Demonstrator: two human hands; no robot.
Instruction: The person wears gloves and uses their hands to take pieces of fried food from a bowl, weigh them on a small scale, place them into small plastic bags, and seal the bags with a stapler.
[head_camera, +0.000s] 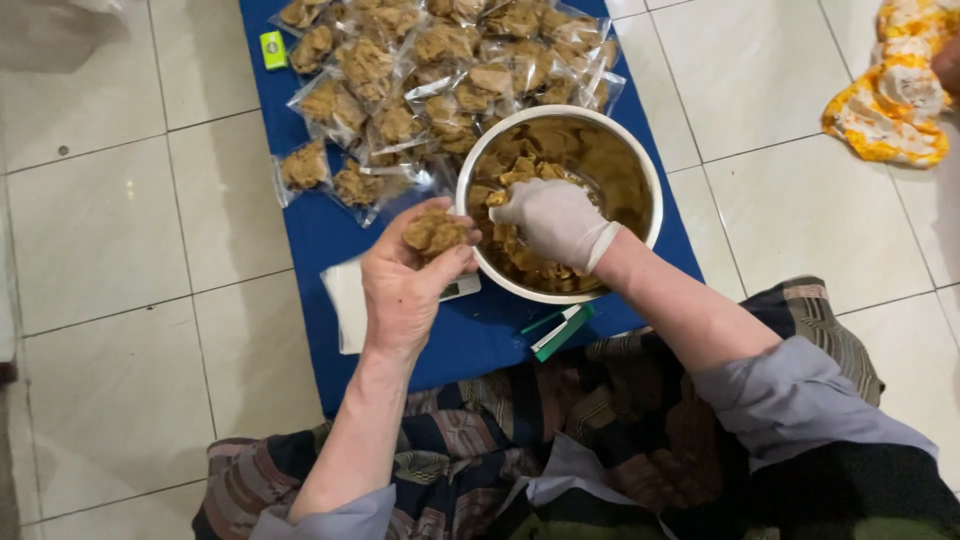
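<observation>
White tiled floor, blue mat (330, 235). Left hand (405, 285) cupped round brown snack pieces (433, 232), likely bagged. Gloved right hand (555, 222) down in steel bowl (640, 165) just right, fingers closing on pieces. Sealed packets (400, 75) beyond.

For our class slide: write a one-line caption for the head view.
Gloved right hand reaches into a steel bowl of brown chunks; bare left hand holds a bagged portion.

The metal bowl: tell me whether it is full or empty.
Partly full. The metal bowl holds brown snack pieces heaped on its near and left side, and bare coated metal shows on the far right wall.
</observation>
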